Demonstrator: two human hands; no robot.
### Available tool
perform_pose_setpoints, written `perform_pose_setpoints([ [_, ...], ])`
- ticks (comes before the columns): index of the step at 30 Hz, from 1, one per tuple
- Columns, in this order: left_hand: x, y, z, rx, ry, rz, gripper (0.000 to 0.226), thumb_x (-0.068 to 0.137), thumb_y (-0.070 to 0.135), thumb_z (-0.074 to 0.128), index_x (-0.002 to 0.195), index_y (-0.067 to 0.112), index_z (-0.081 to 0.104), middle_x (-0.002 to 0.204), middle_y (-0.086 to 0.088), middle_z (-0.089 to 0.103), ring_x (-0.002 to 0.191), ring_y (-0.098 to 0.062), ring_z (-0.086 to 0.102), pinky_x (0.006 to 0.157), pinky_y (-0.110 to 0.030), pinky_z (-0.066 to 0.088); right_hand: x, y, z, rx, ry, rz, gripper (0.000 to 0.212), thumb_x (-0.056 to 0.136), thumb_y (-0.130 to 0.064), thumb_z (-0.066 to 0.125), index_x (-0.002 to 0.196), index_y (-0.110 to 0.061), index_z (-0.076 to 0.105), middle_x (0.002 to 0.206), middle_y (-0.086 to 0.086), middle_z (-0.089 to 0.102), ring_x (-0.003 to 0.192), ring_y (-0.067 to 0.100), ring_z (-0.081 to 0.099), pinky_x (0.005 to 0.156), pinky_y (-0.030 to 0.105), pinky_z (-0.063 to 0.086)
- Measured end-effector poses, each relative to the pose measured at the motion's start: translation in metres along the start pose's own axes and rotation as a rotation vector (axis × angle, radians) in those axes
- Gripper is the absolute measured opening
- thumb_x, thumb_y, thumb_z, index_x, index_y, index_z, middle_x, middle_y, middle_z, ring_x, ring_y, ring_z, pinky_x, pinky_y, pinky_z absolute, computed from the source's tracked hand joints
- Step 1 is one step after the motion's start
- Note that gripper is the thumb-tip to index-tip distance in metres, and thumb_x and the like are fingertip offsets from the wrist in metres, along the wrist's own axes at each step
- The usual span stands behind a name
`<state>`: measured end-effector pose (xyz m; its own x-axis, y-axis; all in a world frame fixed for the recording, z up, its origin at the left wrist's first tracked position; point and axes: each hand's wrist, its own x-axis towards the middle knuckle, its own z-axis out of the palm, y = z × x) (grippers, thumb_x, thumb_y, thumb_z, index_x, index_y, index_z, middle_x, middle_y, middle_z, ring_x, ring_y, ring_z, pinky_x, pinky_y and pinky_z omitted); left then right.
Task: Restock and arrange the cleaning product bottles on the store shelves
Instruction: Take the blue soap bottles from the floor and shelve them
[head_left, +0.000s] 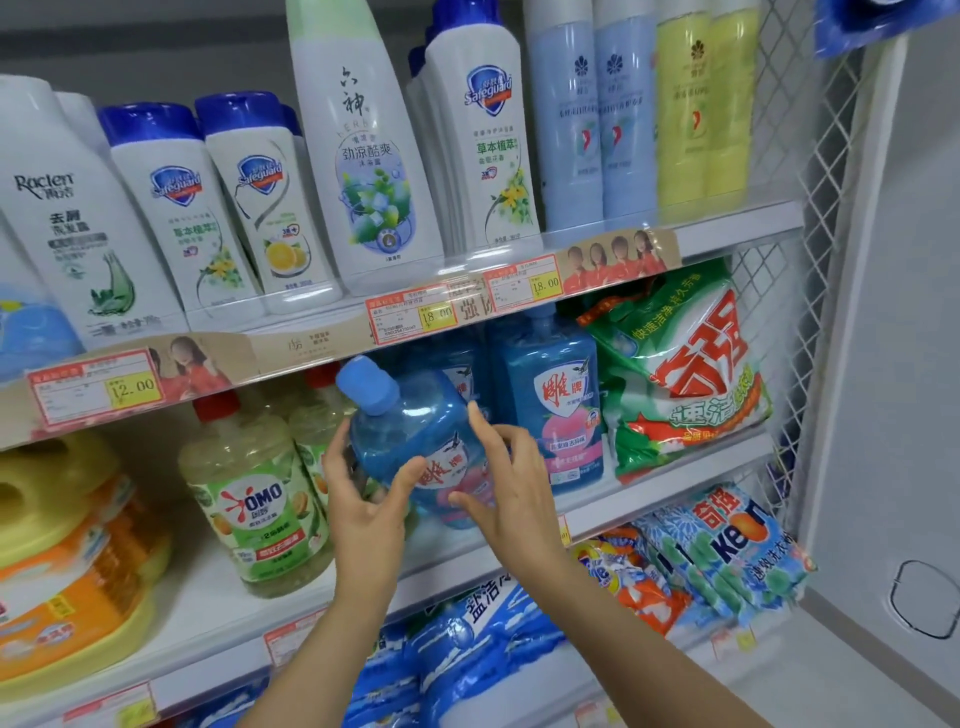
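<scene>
**Blue detergent bottle on its way to the middle shelf**

From the left, a yellow tub and an OMO bottle stand on the middle shelf. Beside them, the person's left hand grips the blue bottle from below. Its fingers curl round the bottle's left side and the thumb lies across the label. The bottle is held off the shelf, tilted, with its cap leaning up and to the left. The right hand is spread loose and holds nothing, its index fingertip at the bottle's right shoulder. Further right stand an upright twin bottle and a green detergent bag. The step in hand looks like placement. The next move would call for righting the bottle and easing it into the gap beside its twin, label outward, without knocking the OMO bottle
</scene>
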<state>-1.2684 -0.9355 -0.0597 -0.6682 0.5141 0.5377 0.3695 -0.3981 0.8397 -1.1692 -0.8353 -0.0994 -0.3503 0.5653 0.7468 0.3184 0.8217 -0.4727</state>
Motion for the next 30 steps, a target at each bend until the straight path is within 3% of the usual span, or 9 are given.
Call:
perform_pose_setpoints([
  [5, -0.003, 0.005, 0.014, 0.09, 0.136, -0.013, 0.065, 0.08, 0.042, 0.07, 0.135, 0.027, 0.041, 0.122, 0.013, 0.059, 0.107, 0.007, 0.059, 0.08, -0.008, 0.048, 0.026, 0.01, -0.022, -0.011, -0.229, -0.061, 0.113, 0.083, -0.029, 0.077, 0.143, -0.061, -0.012, 0.128, 0.004, 0.044, 0.109, 0.022, 0.046, 0.096, 0.04, 0.043],
  [8, 0.011, 0.005, 0.019, 0.194, 0.116, -0.004, 0.057, 0.08, 0.049, 0.072, 0.127, 0.028, 0.047, 0.116, 0.011, 0.062, 0.105, -0.004, 0.062, 0.091, -0.028, 0.053, 0.038, 0.014, -0.026, 0.022, -0.276, -0.015, 0.114, 0.083, -0.028, 0.078, 0.14, -0.064, -0.013, 0.118, 0.0, 0.043, 0.1, 0.021, 0.047, 0.093, 0.04, 0.044],
  [11, 0.023, 0.009, 0.026, 0.377, 0.102, -0.069, 0.064, 0.083, 0.048, 0.071, 0.133, 0.016, 0.047, 0.124, -0.002, 0.04, 0.107, -0.014, 0.046, 0.097, -0.029, 0.044, 0.043, 0.019, -0.024, 0.051, -0.292, 0.027, 0.114, 0.084, -0.027, 0.077, 0.137, -0.065, -0.017, 0.108, -0.001, 0.04, 0.09, 0.02, 0.048, 0.087, 0.039, 0.047],
  [14, 0.04, 0.017, 0.041, 0.575, 0.055, -0.102, 0.068, 0.083, 0.053, 0.068, 0.129, 0.007, 0.05, 0.126, -0.013, 0.031, 0.108, -0.026, 0.045, 0.095, -0.031, 0.042, 0.045, 0.025, -0.026, 0.046, -0.291, 0.108, 0.106, 0.09, -0.026, 0.072, 0.145, -0.046, -0.016, 0.102, 0.001, 0.039, 0.08, 0.015, 0.044, 0.075, 0.03, 0.042],
  [19, 0.05, 0.012, 0.058, 0.72, -0.025, -0.048, 0.08, 0.088, 0.06, 0.057, 0.149, 0.012, 0.034, 0.133, -0.016, 0.04, 0.118, -0.035, 0.048, 0.093, -0.038, 0.042, 0.036, 0.03, -0.031, 0.034, -0.189, 0.151, 0.085, 0.095, -0.022, 0.065, 0.158, -0.025, 0.008, 0.105, 0.004, 0.045, 0.094, 0.019, 0.047, 0.082, 0.034, 0.046],
  [23, 0.037, -0.011, 0.053, 0.648, -0.114, -0.05, 0.093, 0.079, 0.067, 0.059, 0.148, 0.011, 0.03, 0.14, -0.014, 0.042, 0.129, -0.031, 0.043, 0.103, -0.046, 0.042, 0.028, 0.042, -0.045, 0.021, 0.156, 0.064, 0.065, 0.089, -0.021, 0.072, 0.147, -0.016, 0.043, 0.115, 0.005, 0.048, 0.099, 0.014, 0.044, 0.083, 0.029, 0.044],
  [25, 0.029, -0.026, 0.052, 0.577, -0.176, -0.132, 0.12, 0.062, 0.084, 0.057, 0.148, 0.008, 0.025, 0.146, -0.011, 0.044, 0.135, -0.028, 0.043, 0.109, -0.048, 0.039, 0.025, 0.055, -0.047, 0.015, 0.256, 0.193, 0.079, 0.085, -0.03, 0.076, 0.151, -0.017, 0.034, 0.136, 0.012, 0.041, 0.122, 0.023, 0.04, 0.098, 0.035, 0.039],
  [27, 0.026, -0.041, 0.052, 0.489, -0.191, -0.273, 0.137, 0.048, 0.094, 0.06, 0.152, 0.014, 0.02, 0.152, -0.008, 0.041, 0.139, -0.025, 0.04, 0.113, -0.048, 0.037, 0.023, 0.069, -0.045, 0.068, 0.166, 0.338, 0.105, 0.081, -0.042, 0.078, 0.158, -0.02, 0.01, 0.157, 0.016, 0.018, 0.144, 0.029, 0.02, 0.113, 0.045, 0.027],
  [30, 0.03, -0.052, 0.053, 0.295, -0.193, -0.362, 0.12, 0.055, 0.064, 0.086, 0.149, 0.025, 0.023, 0.144, 0.003, 0.048, 0.13, -0.017, 0.048, 0.112, -0.041, 0.038, 0.021, 0.084, -0.036, 0.208, -0.002, 0.381, 0.123, 0.077, -0.041, 0.081, 0.156, -0.031, -0.012, 0.165, 0.009, 0.003, 0.152, 0.026, 0.005, 0.12, 0.053, 0.018],
])
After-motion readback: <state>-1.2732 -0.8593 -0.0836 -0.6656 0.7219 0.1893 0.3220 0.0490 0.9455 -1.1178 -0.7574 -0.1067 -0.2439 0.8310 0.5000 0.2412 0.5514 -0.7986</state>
